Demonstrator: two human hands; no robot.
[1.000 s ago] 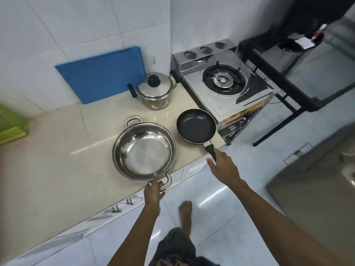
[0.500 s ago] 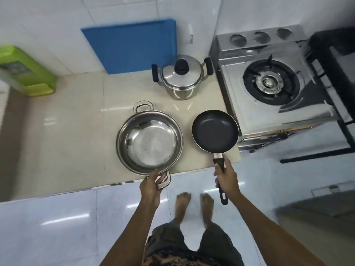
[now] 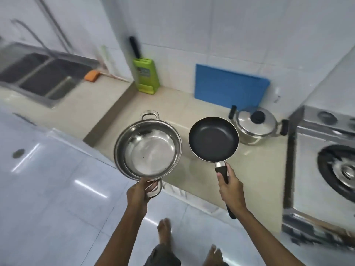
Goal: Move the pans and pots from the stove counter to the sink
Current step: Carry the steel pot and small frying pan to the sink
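My left hand (image 3: pixel 139 191) grips the near loop handle of a wide steel pan (image 3: pixel 148 149), which hangs lifted above the counter's front edge. My right hand (image 3: pixel 229 186) is closed around the black handle of a dark non-stick frying pan (image 3: pixel 213 139), also raised off the beige counter (image 3: pixel 255 166). A lidded steel pot (image 3: pixel 256 124) with black side handles and knob stands on the counter beside the gas stove (image 3: pixel 326 160). The steel double sink (image 3: pixel 41 73) lies far left, set in a higher counter section.
A blue cutting board (image 3: pixel 229 86) leans on the tiled wall behind the pot. A green knife block (image 3: pixel 147 75) stands in the corner. An orange sponge (image 3: pixel 92 76) and a brush lie by the sink. My bare feet stand on glossy floor tiles (image 3: pixel 57 189).
Both pans have been lifted off the counter in my hands. My view has swung left, bringing the sink and knife block into sight.
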